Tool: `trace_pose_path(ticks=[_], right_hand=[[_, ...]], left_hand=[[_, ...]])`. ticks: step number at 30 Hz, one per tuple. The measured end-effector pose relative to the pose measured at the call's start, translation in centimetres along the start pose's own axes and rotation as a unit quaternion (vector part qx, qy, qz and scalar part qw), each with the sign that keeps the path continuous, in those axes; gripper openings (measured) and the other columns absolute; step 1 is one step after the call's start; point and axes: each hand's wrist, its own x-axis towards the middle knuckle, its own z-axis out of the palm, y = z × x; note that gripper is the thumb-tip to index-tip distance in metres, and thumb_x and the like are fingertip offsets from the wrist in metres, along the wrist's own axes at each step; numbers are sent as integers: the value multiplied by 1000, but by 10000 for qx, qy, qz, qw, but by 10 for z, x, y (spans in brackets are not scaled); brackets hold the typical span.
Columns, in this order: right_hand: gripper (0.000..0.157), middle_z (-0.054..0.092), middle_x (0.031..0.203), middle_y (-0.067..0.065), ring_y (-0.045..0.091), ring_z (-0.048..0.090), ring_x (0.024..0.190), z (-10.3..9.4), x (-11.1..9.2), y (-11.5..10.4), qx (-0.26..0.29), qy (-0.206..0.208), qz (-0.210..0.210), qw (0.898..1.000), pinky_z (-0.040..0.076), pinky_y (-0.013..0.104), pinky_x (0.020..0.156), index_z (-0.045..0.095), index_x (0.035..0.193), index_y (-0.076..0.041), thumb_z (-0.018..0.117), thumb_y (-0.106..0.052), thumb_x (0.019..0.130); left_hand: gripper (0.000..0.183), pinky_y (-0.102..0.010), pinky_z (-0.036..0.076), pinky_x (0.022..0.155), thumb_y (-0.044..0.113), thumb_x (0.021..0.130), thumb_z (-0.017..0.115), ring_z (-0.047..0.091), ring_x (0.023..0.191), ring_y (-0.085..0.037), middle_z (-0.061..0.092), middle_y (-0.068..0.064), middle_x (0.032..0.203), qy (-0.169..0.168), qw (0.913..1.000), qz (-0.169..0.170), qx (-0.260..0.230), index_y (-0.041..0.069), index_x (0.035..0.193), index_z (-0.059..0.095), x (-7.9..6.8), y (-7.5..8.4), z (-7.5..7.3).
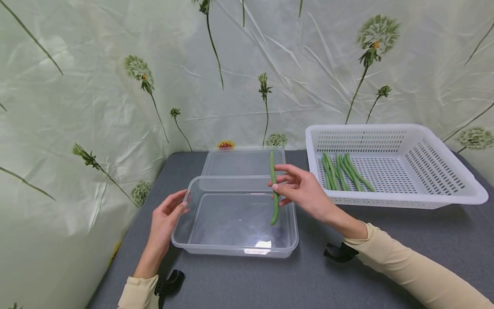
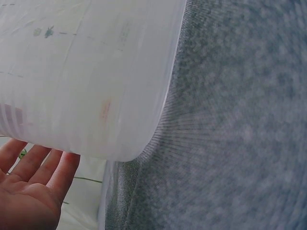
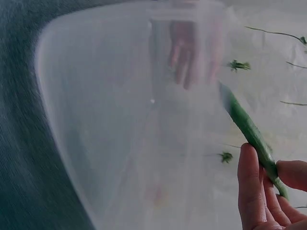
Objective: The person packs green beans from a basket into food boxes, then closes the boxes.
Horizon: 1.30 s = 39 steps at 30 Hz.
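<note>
Cream sleeve (image 1: 409, 262) at four o'clock, nearest the lens, and beyond its cuff the right hand (image 1: 305, 191): thumb and fingers clamped on a single green bean (image 1: 275, 208), pinched around its middle! That bean shows over the two o'clock side of the clear container (image 1: 235, 249), standing nearly lengthwise to the view. Across at nine o'clock, the left hand (image 1: 164, 219) has its fingers fairly straight and close together, tips touching the container's side. Look to twelve o'clock: a flat clear lid (image 1: 239, 161) just behind. Out between two and three, the white basket (image 1: 424, 198), more beans (image 1: 349, 171) bunched toward its nine o'clock end. Grey cloth (image 1: 247, 285) underneath, flowered sheet (image 1: 231, 103) behind it all.
</note>
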Motion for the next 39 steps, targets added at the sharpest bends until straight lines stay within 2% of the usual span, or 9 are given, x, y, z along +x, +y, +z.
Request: trace_pose_path(ticks=[3, 6, 10, 16, 23, 31, 39], right_hand=[[52, 64, 115, 24, 35, 68, 97, 6, 0, 9, 130, -95, 137, 9998, 59, 48, 68, 48, 141, -4, 68, -7, 93], [53, 66, 111, 23, 36, 68, 93, 12, 0, 16, 86, -140, 268, 9995, 59, 48, 66, 49, 139, -5, 70, -7, 91], [52, 67, 106, 18, 29, 70, 84, 17, 1, 21, -82, -122, 349, 9993, 59, 45, 62, 53, 137, -6, 73, -8, 89], [49, 67, 104, 15, 26, 70, 81, 21, 1, 23, -290, -141, 377, 9988, 59, 43, 63, 55, 134, -8, 74, -10, 89], [46, 68, 103, 14, 25, 71, 78, 22, 1, 25, -448, -164, 347, 9983, 59, 43, 65, 58, 131, -6, 75, -10, 88], [44, 69, 102, 12, 24, 71, 72, 21, 0, 28, -797, -205, 212, 9964, 59, 36, 65, 59, 129, -5, 75, -14, 89], [35, 71, 97, 5, 31, 70, 73, 20, -2, 25, -859, -125, 25, 9962, 58, 45, 66, 63, 122, -10, 71, -7, 89]], left_hand=[[38, -23, 53, 85, 16, 102, 57, 62, 113, -13, 57, -20, 134, -10, 10000, -5, 4, 2, 137, 54, 0, 1, 0], [38, -23, 53, 85, 15, 102, 57, 62, 113, -14, 57, -20, 133, -21, 10000, -16, -18, 1, 136, 54, 0, 1, 1], [38, -24, 53, 86, 15, 101, 57, 62, 113, -15, 57, -20, 133, -17, 10000, -6, -10, 0, 136, 54, 0, 0, 1], [38, -25, 53, 86, 16, 101, 58, 62, 114, -16, 57, -19, 134, -4, 10000, -10, 19, 0, 136, 54, -1, 0, 0], [38, -25, 53, 86, 16, 102, 57, 62, 114, -15, 56, -20, 134, -6, 10000, -20, 35, 1, 136, 54, -1, 1, 1], [39, -26, 53, 86, 16, 101, 58, 62, 115, -17, 57, -19, 134, -34, 10000, -12, 6, 0, 136, 54, -1, 0, 0], [40, -25, 53, 86, 19, 101, 58, 61, 115, -16, 56, -19, 135, -53, 9999, -36, 113, 2, 137, 54, 1, 0, 0]])
